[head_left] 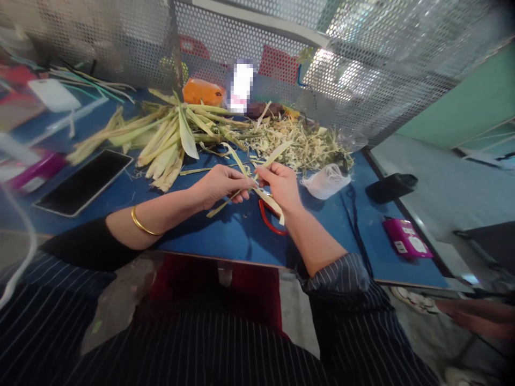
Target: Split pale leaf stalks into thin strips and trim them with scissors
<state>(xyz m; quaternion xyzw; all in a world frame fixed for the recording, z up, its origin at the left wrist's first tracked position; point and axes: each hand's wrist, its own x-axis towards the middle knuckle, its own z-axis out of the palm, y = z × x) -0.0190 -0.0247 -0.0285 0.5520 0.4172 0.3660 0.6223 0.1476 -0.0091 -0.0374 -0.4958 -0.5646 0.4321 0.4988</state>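
Above the blue table, both my hands meet over crossed strips of pale green corn husk [273,205]. My left hand [219,187] pinches the strips where they cross, thumb against fingers, and a narrow end sticks out below it. Close beside it, my right hand [281,185] grips the same crossing between thumb and fingertips; one strip end points up and away, another hangs over the wrist side. Scissors with red handles [265,219] lie underneath, partly hidden by the right hand. Beyond the hands lies a bundle of long corn husks [164,142], with a heap of shredded husk [293,140] to its right.
A dark-screened phone [84,182] lies at left. White netting or thread [328,181] sits right of my hands. Farther right are a black case [392,187] and a purple packet [407,237]. An orange packet [204,92] stands before the perforated metal screen [249,32].
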